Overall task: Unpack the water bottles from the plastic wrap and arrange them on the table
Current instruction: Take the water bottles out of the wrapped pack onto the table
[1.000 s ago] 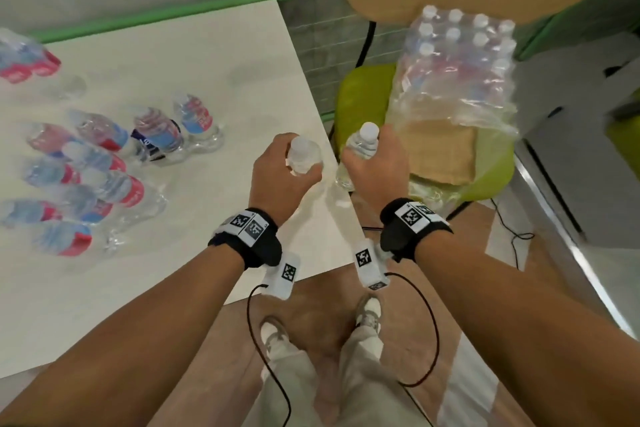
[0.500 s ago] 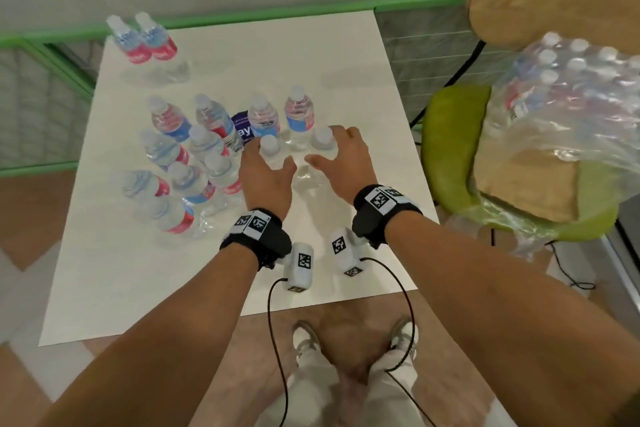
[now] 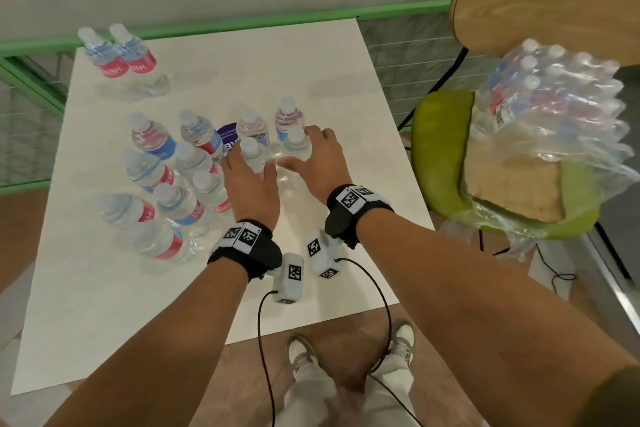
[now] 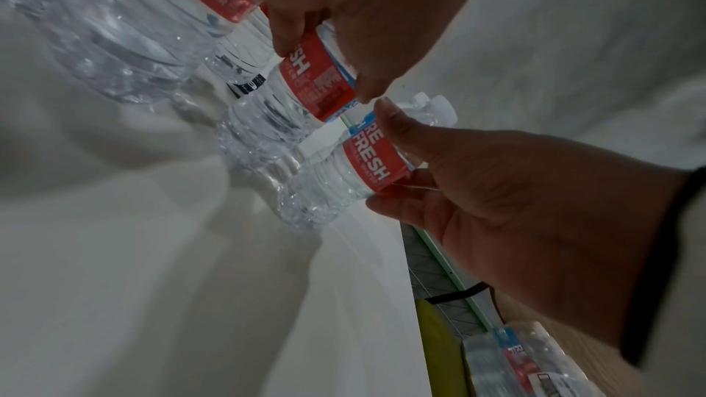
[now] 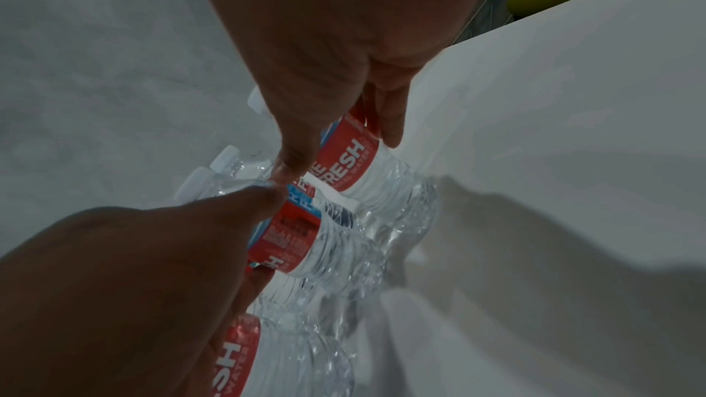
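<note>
Clear plastic water bottles stand upright on the white table (image 3: 311,55), caps up, long axes vertical. Left hand (image 3: 254,189) curls thumb and fingers round one bottle (image 3: 252,158); right hand (image 3: 317,163) likewise clasps the neighbouring bottle (image 3: 295,146). Each bottle sits directly ahead of its palm; releasing means opening sideways

Both arms reach forward — left hand (image 3: 251,184) and right hand (image 3: 317,163) side by side, fingers loosely curved.
</note>
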`<state>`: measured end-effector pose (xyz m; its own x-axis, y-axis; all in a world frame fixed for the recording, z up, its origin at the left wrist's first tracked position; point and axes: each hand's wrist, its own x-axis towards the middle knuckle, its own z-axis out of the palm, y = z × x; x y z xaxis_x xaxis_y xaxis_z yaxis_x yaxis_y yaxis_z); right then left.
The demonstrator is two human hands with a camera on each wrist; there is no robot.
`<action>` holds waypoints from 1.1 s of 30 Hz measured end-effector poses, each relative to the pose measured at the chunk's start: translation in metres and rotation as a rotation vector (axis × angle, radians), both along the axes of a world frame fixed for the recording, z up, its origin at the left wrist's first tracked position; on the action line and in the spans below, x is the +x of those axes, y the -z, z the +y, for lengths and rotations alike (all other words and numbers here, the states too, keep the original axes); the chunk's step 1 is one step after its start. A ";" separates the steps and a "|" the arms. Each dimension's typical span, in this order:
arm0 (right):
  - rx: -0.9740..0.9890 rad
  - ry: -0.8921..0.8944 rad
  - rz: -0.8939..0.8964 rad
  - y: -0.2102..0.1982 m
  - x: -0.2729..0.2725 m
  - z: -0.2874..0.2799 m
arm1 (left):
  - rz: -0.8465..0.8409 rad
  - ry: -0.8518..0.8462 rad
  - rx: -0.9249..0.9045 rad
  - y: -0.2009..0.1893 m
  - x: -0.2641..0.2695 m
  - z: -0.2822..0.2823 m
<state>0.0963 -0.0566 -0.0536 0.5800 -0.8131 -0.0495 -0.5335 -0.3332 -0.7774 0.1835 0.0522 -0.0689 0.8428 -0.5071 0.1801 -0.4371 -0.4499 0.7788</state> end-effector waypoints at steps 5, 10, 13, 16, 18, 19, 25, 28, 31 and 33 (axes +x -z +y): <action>0.044 0.041 -0.099 -0.007 -0.021 0.001 | 0.042 0.004 -0.047 -0.021 -0.013 0.003; 0.031 0.139 -0.128 -0.014 -0.068 -0.008 | -0.120 0.166 -0.231 -0.079 -0.059 -0.001; -0.039 0.194 -0.113 -0.020 -0.108 -0.020 | -0.182 0.318 -0.332 -0.099 -0.095 -0.020; -0.105 0.225 -0.086 -0.026 -0.160 -0.037 | -0.081 0.547 -0.318 -0.109 -0.146 -0.045; -0.120 0.272 -0.045 -0.029 -0.200 -0.053 | -0.049 0.694 -0.263 -0.103 -0.181 -0.062; -0.121 0.303 -0.024 -0.029 -0.219 -0.062 | -0.038 0.760 -0.215 -0.098 -0.197 -0.071; -0.084 0.501 0.084 -0.008 -0.337 -0.121 | -0.020 1.124 0.146 -0.048 -0.287 -0.140; -0.027 0.574 0.151 -0.002 -0.375 -0.151 | -0.011 1.132 0.257 -0.027 -0.317 -0.185; 0.069 0.592 0.239 -0.002 -0.398 -0.184 | 0.050 1.079 0.419 -0.017 -0.339 -0.234; 0.132 0.508 0.352 -0.001 -0.405 -0.202 | 0.046 1.019 0.493 -0.013 -0.351 -0.263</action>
<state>-0.3083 -0.2582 -0.0522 0.0534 -0.9569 -0.2856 -0.8315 0.1158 -0.5433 -0.1676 -0.2109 -0.0564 -0.0030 -0.9682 -0.2502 -0.7508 -0.1631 0.6401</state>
